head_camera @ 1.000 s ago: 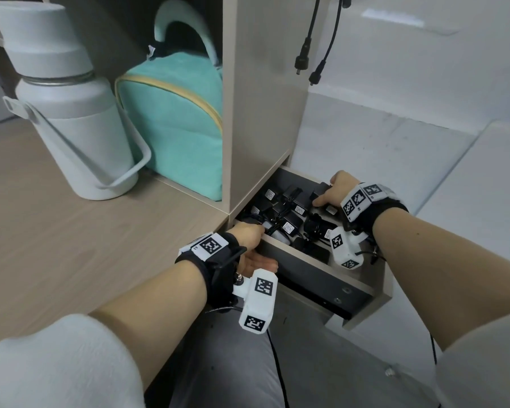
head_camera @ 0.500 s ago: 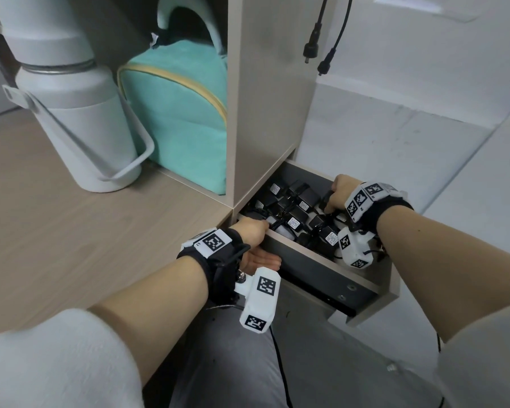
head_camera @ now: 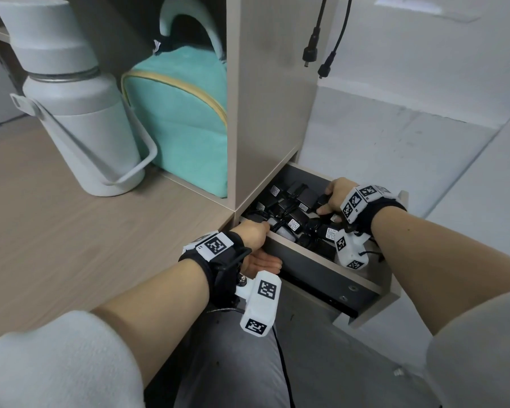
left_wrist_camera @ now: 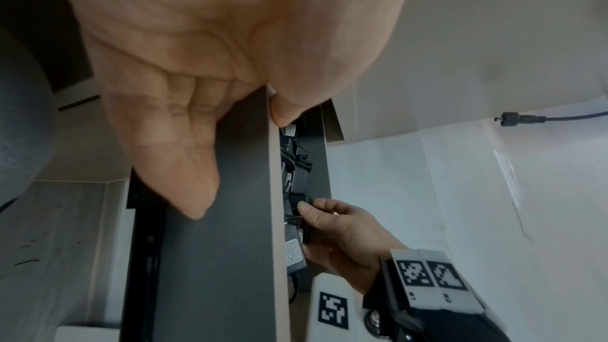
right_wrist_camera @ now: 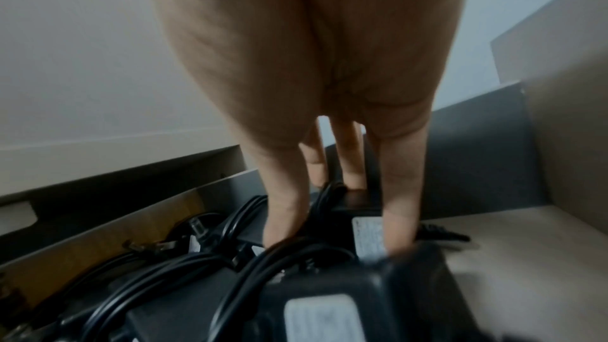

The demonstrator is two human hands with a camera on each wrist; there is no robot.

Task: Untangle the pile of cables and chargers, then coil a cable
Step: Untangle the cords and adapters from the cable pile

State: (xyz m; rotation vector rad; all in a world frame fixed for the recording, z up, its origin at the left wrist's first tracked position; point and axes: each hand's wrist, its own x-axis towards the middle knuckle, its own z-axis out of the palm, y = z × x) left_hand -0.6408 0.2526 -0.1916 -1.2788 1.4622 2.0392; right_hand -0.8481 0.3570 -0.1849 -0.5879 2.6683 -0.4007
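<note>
Hands at the open drawer, reaching for one charger in the tangle

The left hand [head_camera: 255,245] clasps the drawer front [head_camera: 312,275], thumb over its top edge, fingers flat beneath. The right hand [head_camera: 333,195], at three o'clock of the pile of black power adapters and cables [head_camera: 289,213] inside, pinches one adapter [right_wrist_camera: 357,203] between thumb and fingers. Best to keep the drawer braced and lift slowly, letting snagged cords slip free.

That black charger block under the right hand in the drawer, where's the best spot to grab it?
Probably by its two long flat sides, coming straight down from above. The charger is boxy and lies in the open-topped drawer, and the right hand already straddles it that way. Cables crowd its left side, so avoid pulling sideways.
</note>
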